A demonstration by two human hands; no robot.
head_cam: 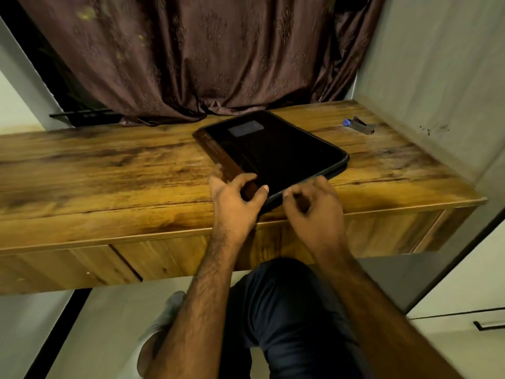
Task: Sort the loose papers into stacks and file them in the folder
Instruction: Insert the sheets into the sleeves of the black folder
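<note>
A black folder (276, 151) with a brown spine strip and a grey label lies closed and skewed on the wooden counter (109, 170). My left hand (235, 199) grips its near corner, thumb on the cover and fingers curled at the spine edge. My right hand (314, 203) is at the folder's near edge just to the right, fingers curled and pinching the edge; the image is blurred there. No loose papers show.
A small stapler with a blue piece (359, 125) lies at the counter's back right. A brown curtain (207, 56) hangs behind the counter. A wall closes the right side. My leg in dark trousers (289, 310) is below the counter's front edge.
</note>
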